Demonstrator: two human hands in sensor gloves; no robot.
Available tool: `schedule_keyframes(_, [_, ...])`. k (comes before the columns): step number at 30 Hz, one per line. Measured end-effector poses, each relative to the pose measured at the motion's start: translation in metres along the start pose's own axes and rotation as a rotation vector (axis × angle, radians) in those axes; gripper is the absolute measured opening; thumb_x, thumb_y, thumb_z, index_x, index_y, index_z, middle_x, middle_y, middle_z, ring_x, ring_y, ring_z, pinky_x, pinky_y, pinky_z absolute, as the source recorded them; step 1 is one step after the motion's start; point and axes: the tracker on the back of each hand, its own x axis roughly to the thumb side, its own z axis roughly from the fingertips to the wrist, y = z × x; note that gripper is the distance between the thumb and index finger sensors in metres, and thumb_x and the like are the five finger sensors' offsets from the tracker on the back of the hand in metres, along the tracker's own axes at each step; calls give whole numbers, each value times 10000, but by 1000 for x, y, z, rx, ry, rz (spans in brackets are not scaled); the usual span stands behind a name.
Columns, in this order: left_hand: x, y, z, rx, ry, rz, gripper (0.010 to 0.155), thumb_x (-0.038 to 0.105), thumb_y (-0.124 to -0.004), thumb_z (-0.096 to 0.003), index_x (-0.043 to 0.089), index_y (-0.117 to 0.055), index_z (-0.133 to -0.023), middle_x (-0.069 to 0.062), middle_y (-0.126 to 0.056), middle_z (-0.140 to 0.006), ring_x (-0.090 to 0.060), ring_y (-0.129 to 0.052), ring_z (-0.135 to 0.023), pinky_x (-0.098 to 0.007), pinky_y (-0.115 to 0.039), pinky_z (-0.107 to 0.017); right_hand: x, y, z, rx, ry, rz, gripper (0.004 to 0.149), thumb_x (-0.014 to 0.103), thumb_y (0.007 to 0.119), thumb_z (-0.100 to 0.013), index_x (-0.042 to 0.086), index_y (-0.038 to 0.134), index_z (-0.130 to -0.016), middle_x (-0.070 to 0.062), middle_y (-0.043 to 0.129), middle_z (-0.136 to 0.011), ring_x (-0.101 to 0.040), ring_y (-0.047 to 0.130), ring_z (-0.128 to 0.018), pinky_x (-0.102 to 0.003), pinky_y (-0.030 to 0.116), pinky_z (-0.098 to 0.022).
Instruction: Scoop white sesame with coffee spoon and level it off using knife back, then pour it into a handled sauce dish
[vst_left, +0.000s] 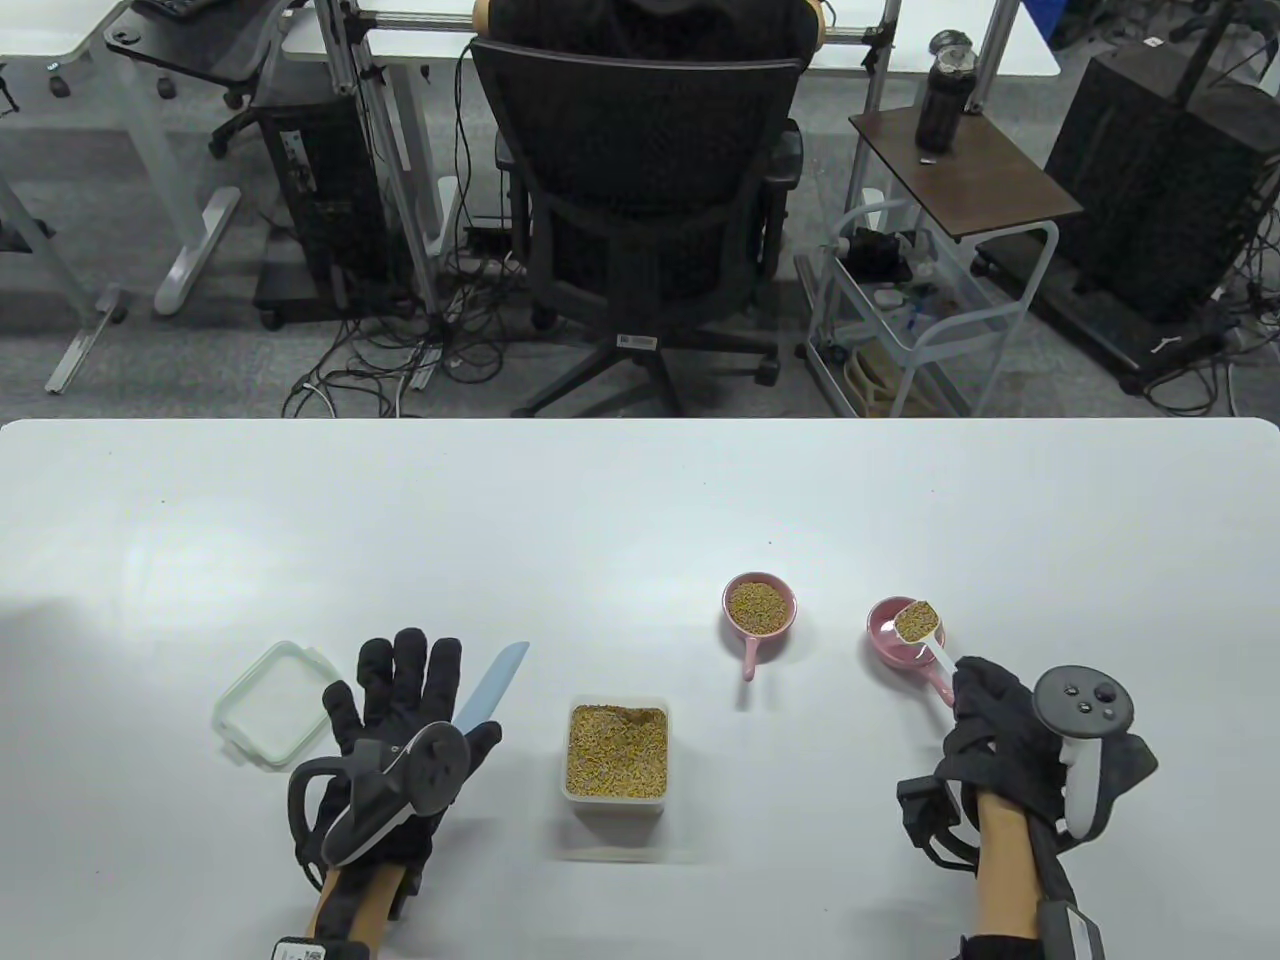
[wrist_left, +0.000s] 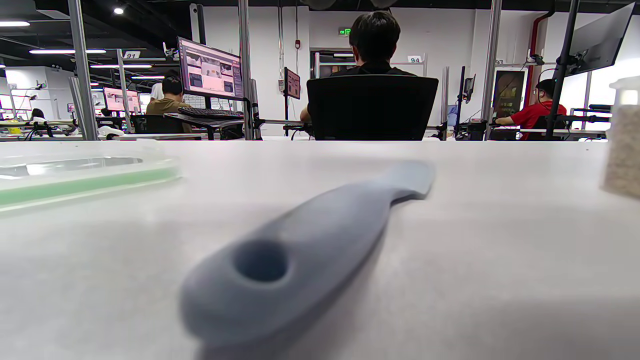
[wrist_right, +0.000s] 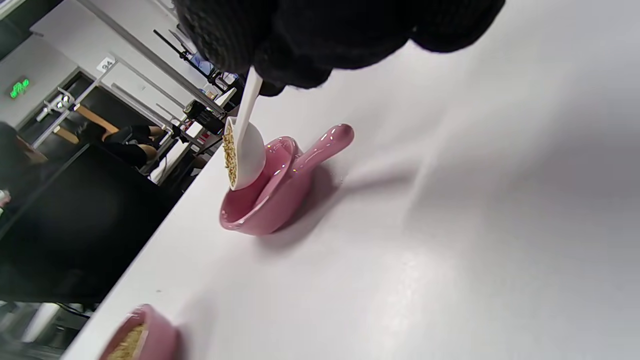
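My right hand (vst_left: 985, 700) pinches the handle of a white coffee spoon (vst_left: 920, 625) heaped with sesame, its bowl held just above an empty pink handled sauce dish (vst_left: 885, 640). In the right wrist view the spoon (wrist_right: 245, 155) hangs over the dish (wrist_right: 280, 190). A second pink handled dish (vst_left: 760, 607), filled with sesame, stands to its left. A square tub of sesame (vst_left: 617, 748) sits at centre front. My left hand (vst_left: 405, 705) lies flat with fingers spread on the table over the handle of a light blue knife (vst_left: 492, 688); the grey handle (wrist_left: 290, 255) lies on the table.
The tub's clear lid (vst_left: 265, 702) with a green seal lies left of my left hand. Beyond the table's far edge stand a black office chair (vst_left: 650, 200) with a seated person and a small cart (vst_left: 930, 300).
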Motion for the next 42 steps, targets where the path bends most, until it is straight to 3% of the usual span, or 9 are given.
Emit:
schedule_keyframes(14, [0, 0, 0, 9, -10, 1, 871, 708, -441, -488, 306, -198, -1221, -93, -220, -1306, -416, -153, -1147, -691, -280, -754, 40, 22, 26, -290, -127, 489, 386, 344, 793, -605, 300, 832, -986, -54, 871, -832, -177, 897, -497, -472, 745, -548])
schedule_keyframes(22, [2, 0, 0, 6, -21, 1, 873, 708, -444, -488, 304, -198, -1221, -91, -222, -1307, -418, -155, -1146, -691, -283, -753, 50, 12, 47, -342, -234, 470, 387, 337, 806, -594, 319, 836, -979, -71, 846, -864, -183, 890, -523, -481, 744, -556])
schedule_keyframes(28, [6, 0, 1, -4, -46, 8, 882, 710, -450, -484, 296, -197, -1222, -90, -224, -1306, -419, -158, -1146, -687, -291, -758, 68, 17, 81, -246, -435, 323, 382, 335, 817, -586, 300, 855, -964, -81, 866, -837, -182, 902, -493, -485, 764, -524])
schedule_keyframes(34, [22, 4, 4, -28, -154, 72, 911, 710, -481, -481, 263, -202, -1224, -96, -244, -1308, -434, -182, -1149, -677, -318, -771, 81, 50, 117, -46, -692, 200, 378, 334, 824, -576, 302, 871, -950, -79, 878, -827, -180, 911, -484, -484, 774, -514])
schedule_keyframes(42, [51, 1, -2, -165, -305, 110, 1008, 743, -574, -427, 260, -189, -1223, -73, -265, -1316, -421, -221, -1176, -675, -354, -796, 73, 83, 127, 130, -970, 250, 372, 340, 838, -562, 322, 885, -931, -64, 880, -826, -173, 909, -486, -479, 774, -520])
